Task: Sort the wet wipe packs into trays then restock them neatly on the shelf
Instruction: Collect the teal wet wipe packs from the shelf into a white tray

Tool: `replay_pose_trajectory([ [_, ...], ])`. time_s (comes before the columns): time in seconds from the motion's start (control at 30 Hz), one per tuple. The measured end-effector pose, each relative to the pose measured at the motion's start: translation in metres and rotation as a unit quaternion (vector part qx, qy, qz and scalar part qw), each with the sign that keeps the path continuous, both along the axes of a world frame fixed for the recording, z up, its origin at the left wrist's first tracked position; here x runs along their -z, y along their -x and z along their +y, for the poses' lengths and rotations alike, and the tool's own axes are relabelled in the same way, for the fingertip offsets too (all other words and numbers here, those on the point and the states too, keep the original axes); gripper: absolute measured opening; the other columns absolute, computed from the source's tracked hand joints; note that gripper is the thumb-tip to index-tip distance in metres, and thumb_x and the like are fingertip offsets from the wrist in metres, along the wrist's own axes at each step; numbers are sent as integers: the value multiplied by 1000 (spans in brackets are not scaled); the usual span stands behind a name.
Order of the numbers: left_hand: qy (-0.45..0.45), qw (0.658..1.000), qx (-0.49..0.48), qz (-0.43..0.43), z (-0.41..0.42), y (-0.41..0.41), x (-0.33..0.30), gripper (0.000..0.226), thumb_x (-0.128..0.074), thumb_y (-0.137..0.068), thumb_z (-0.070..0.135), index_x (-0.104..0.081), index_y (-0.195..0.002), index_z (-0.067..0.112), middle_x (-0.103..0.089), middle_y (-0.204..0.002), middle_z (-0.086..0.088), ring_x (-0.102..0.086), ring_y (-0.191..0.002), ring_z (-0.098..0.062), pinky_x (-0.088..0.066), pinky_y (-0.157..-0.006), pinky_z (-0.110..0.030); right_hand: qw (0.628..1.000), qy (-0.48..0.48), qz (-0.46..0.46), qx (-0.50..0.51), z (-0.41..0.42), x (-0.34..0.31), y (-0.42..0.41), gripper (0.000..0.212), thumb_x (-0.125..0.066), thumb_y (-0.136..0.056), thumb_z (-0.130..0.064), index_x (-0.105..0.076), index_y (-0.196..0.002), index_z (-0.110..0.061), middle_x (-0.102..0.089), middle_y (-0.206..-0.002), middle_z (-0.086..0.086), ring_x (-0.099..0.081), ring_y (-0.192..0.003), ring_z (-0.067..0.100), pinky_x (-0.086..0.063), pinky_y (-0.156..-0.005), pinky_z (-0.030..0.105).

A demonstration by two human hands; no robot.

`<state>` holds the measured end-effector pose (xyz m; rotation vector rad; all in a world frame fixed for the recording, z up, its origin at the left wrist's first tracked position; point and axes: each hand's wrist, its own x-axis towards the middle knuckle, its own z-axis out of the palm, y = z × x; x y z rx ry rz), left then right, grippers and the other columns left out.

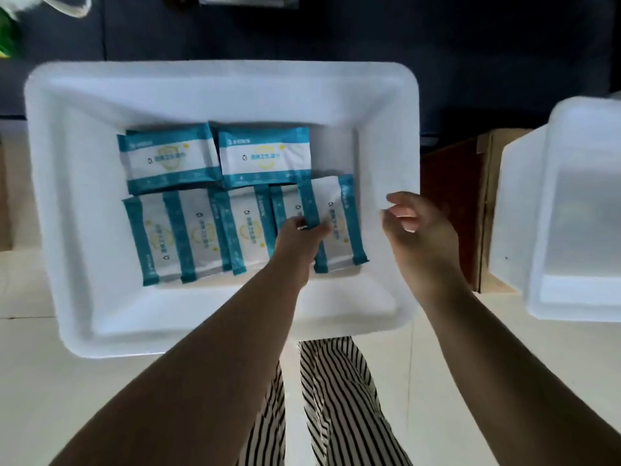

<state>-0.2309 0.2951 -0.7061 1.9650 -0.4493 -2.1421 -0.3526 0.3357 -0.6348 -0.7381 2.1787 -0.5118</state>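
A large white tray (67,183) sits in front of me and holds several teal-and-white wet wipe packs. Two packs (171,158) lie crosswise in its far row. A near row of packs (198,233) lies lengthwise and overlaps. My left hand (300,243) reaches into the tray and grips the rightmost pack (339,220) at its left edge, fingers curled over the teal strip. My right hand (416,230) hovers above the tray's right wall with loosely bent fingers and holds nothing.
A second white tray (544,223) stands to the right, partly out of view. A brown cardboard box (453,203) sits between the two trays. Pale floor tiles lie below, and dark furniture runs along the far side. My striped trousers show beneath the tray.
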Motion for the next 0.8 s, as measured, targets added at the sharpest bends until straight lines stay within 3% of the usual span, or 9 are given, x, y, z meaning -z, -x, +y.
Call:
replay_pose_trajectory([
  [0.1,39,994,66,-83,1,25,19,19,-60,-87,8,-58,-106,6,-62,-96,-8,-58,-88,-21,-51,-77,-33,997,2,73,-8,5,2,16,41,-60,-89,-28,-50,-128,-19,-51,-111,-8,-49,-93,3,-42,-80,14],
  [0.2,128,952,209,-183,3,31,29,21,-56,-91,17,-61,-107,4,-56,-86,-2,-54,-80,-18,-50,-65,-26,998,-59,23,28,10,22,25,49,-60,-88,-31,-46,-132,-16,-53,-124,-1,-50,-108,13,-41,-91,28],
  [0.27,173,918,287,-211,5,29,28,19,-54,-93,22,-62,-102,8,-56,-90,-3,-52,-69,-14,-43,-49,-13,996,-79,-15,41,12,33,22,43,-57,-90,-32,-50,-128,-11,-56,-117,1,-53,-108,18,-41,-88,26],
  [0.33,192,893,337,-229,9,21,27,19,-52,-93,23,-62,-99,8,-59,-92,-6,-49,-63,-13,-35,-39,-13,995,-68,-34,68,13,39,19,38,-55,-91,-32,-52,-121,-9,-57,-108,1,-55,-104,19,-43,-86,29],
  [0.4,194,884,355,-235,12,12,28,19,-54,-91,22,-60,-104,9,-64,-99,-7,-54,-75,-18,-40,-55,-22,995,-61,-31,78,14,42,16,40,-55,-91,-33,-51,-121,-7,-59,-112,5,-55,-106,22,-45,-89,32],
  [0.47,163,908,320,-217,13,4,22,29,-57,-89,20,-55,-117,11,-64,-106,-8,-59,-90,-25,-47,-70,-29,995,-68,-29,71,13,41,16,44,-54,-92,-34,-49,-125,-5,-58,-119,9,-53,-108,21,-42,-88,29],
  [0.53,142,925,293,-197,13,-6,4,39,-58,-90,22,-49,-126,12,-62,-105,-7,-59,-92,-26,-50,-72,-30,994,-86,-34,56,12,32,17,45,-53,-93,-33,-47,-127,-5,-56,-123,10,-52,-108,20,-37,-84,24],
  [0.6,179,907,332,-185,11,-16,-22,36,-57,-91,25,-52,-124,11,-63,-107,-6,-57,-86,-19,-44,-63,-24,995,-86,-31,49,8,16,20,46,-54,-93,-32,-45,-132,-9,-55,-129,8,-52,-114,21,-36,-85,22],
  [0.8,331,835,407,-166,-40,-37,-165,30,-54,-92,22,-56,-119,10,-63,-105,1,-56,-95,-11,-34,-76,-15,1000,8,-17,2,-21,-112,24,38,-54,-93,-26,-50,-129,-14,-55,-127,0,-51,-118,16,-33,-87,18],
])
